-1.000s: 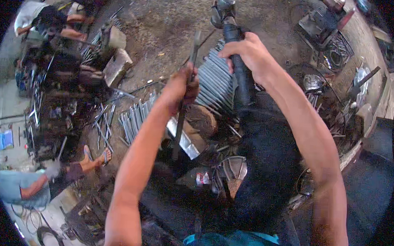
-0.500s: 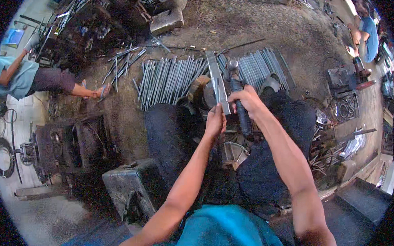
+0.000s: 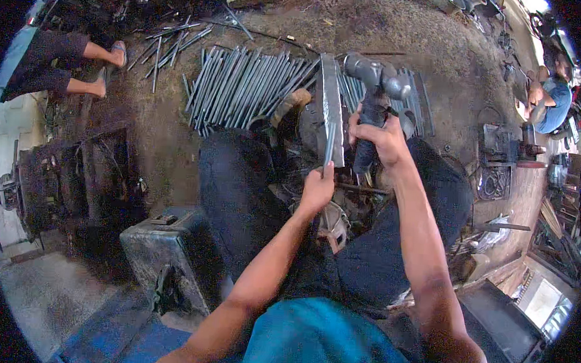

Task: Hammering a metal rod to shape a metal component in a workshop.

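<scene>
Hammer-like tool (image 3: 374, 107) in right hand (image 3: 386, 142), grip wrapped round it, just right of flat metal bar (image 3: 328, 91); left hand (image 3: 318, 191) grip narrow, holding thin rod (image 3: 330, 144) overlapping the bar; many metal rods (image 3: 239, 87) on floor (image 3: 351, 23) beyond

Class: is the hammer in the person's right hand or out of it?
In: the right hand grips the hammer, its dark handle showing on both sides of the fist.

A dark box (image 3: 159, 250) stands left, a blue-shirted person (image 3: 557, 105) far right.
</scene>
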Demonstrator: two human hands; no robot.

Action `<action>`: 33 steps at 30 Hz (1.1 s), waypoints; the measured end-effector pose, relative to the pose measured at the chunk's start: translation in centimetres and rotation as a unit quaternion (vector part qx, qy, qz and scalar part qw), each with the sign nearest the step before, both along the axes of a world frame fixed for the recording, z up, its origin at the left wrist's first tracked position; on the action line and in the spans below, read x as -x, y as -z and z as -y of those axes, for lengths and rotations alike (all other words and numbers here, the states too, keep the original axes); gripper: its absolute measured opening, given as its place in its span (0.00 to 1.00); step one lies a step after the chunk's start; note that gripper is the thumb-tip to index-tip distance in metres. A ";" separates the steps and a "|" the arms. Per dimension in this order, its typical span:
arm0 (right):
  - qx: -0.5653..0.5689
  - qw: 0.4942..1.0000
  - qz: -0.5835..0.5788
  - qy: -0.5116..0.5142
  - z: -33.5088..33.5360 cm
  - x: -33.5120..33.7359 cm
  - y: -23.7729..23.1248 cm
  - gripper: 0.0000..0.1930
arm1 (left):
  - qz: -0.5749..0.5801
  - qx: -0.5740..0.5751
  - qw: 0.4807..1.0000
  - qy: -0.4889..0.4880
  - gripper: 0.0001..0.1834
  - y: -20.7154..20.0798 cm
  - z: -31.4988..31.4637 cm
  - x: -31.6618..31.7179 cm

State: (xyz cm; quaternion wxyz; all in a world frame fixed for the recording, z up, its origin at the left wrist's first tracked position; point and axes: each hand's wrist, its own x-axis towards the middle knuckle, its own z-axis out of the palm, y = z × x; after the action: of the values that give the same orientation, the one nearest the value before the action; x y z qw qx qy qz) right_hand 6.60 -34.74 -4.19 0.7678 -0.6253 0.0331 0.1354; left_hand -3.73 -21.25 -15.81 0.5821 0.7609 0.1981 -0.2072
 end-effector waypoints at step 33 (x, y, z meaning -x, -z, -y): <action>-0.066 0.953 -0.289 0.054 1.9 0.2 9.3 0.18 | -0.018 0.172 0.982 0.072 0.13 -10.3 -2.5 -3.3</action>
State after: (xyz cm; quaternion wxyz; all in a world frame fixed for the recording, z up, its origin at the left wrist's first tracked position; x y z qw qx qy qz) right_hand 6.44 -36.59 -13.48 0.7709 -0.5048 0.2786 0.2708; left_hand -0.47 -18.71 -5.52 0.6840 0.6583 0.1147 -0.2928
